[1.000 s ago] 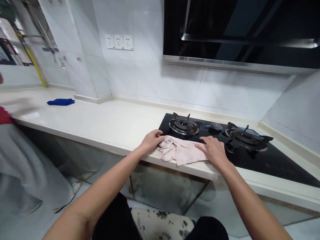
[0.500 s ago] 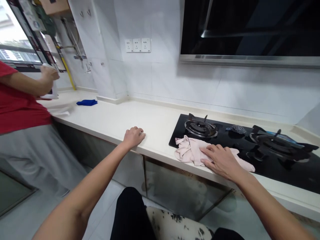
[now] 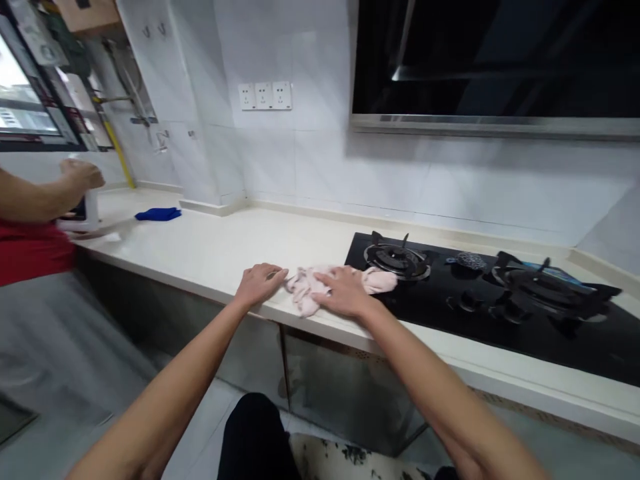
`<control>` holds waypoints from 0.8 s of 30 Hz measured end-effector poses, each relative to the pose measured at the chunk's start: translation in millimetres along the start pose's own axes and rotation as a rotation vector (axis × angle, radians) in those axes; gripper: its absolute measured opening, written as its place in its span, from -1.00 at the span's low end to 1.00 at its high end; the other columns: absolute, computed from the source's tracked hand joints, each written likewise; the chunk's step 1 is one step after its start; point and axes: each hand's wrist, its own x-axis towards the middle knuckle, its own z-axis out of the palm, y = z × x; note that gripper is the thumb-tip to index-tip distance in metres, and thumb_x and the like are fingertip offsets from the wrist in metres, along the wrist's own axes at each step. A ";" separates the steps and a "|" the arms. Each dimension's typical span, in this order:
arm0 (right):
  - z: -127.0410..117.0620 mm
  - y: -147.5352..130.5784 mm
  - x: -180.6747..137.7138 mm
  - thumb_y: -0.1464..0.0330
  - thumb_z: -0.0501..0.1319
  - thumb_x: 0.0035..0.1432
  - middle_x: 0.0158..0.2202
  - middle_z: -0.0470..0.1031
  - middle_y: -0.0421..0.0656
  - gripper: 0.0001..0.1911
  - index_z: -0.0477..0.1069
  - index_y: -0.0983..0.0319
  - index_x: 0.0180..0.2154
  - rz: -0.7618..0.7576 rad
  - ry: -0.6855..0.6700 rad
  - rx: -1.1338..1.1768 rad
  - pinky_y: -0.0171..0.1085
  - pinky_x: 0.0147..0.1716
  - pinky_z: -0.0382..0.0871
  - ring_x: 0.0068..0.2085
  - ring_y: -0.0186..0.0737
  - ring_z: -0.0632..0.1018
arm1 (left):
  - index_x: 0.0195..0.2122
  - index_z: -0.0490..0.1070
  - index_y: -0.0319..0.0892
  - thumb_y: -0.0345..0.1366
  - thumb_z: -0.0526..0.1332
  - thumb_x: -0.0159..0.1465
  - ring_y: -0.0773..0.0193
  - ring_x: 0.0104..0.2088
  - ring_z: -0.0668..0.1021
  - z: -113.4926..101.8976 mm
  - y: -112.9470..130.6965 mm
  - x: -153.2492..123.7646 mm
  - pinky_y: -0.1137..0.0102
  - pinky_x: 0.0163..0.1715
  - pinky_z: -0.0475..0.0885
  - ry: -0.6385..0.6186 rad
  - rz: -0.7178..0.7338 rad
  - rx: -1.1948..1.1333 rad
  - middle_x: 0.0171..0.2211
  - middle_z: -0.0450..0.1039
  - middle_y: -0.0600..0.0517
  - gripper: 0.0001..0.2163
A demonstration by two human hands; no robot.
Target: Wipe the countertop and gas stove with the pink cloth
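Countertop (image 3: pixel 200 250) meets white wall tiles (image 3: pixel 300 160) beside a black gas hob (image 3: pixel 525 340).

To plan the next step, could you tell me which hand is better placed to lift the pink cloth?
Probably the right hand: it lies flat on top of the pink cloth, fingers spread over it, while the left hand rests on the counter beside the cloth.

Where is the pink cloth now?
In the head view, the pink cloth lies at the counter's front edge under the right hand, by the hob's left burner.
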 end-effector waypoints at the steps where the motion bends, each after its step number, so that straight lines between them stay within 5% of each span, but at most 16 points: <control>1: 0.9 -8.8 7.5 -0.28 0.00 0.32 0.45 0.16 0.00 -0.23 0.24 -0.15 0.41 -0.038 -0.018 0.002 0.30 0.29 -0.08 0.38 0.32 0.16 | -0.04 0.66 -0.06 0.16 0.02 0.37 -0.02 0.16 0.54 0.5 -2.6 1.8 0.23 0.19 0.30 0.000 -0.004 0.007 0.10 0.63 -0.06 -0.47; 6: -2.0 -7.8 16.7 -0.26 -0.02 0.35 0.27 0.36 0.01 -0.30 0.42 -0.05 0.28 -0.101 0.032 -0.032 0.18 0.20 0.13 0.23 0.18 0.32 | -0.03 0.66 -0.13 0.13 -0.02 0.37 -0.06 0.15 0.56 1.1 -11.9 10.3 0.20 0.17 0.33 -0.024 -0.027 0.035 0.10 0.62 -0.12 -0.43; 12: -18.5 54.4 -21.3 -0.14 0.03 0.42 0.21 0.40 0.03 -0.37 0.42 0.07 0.26 0.072 0.109 -0.102 0.05 0.09 0.24 0.16 0.14 0.36 | -0.04 0.65 -0.09 0.09 0.02 0.34 -0.10 0.18 0.56 -2.7 -10.2 8.9 0.15 0.19 0.33 -0.022 -0.059 0.087 0.13 0.61 -0.08 -0.49; 18: -32.4 123.2 -102.4 0.01 0.04 0.46 0.08 0.45 0.07 -0.49 0.48 0.16 0.18 0.274 0.190 -0.188 -0.06 0.05 0.25 0.06 0.08 0.43 | -0.08 0.65 -0.07 0.03 0.04 0.31 -0.12 0.18 0.56 0.2 -14.5 13.3 0.11 0.18 0.35 -0.004 -0.076 0.076 0.12 0.62 -0.08 -0.54; 24: -26.7 181.4 -204.5 0.04 0.03 0.45 -0.01 0.54 -0.01 -0.53 0.54 0.14 0.07 0.317 0.347 -0.327 -0.11 -0.03 0.30 -0.07 -0.01 0.50 | -0.06 0.64 -0.08 0.04 0.02 0.31 -0.12 0.20 0.55 1.7 -14.5 14.3 0.12 0.21 0.33 -0.022 -0.085 0.078 0.15 0.60 -0.09 -0.52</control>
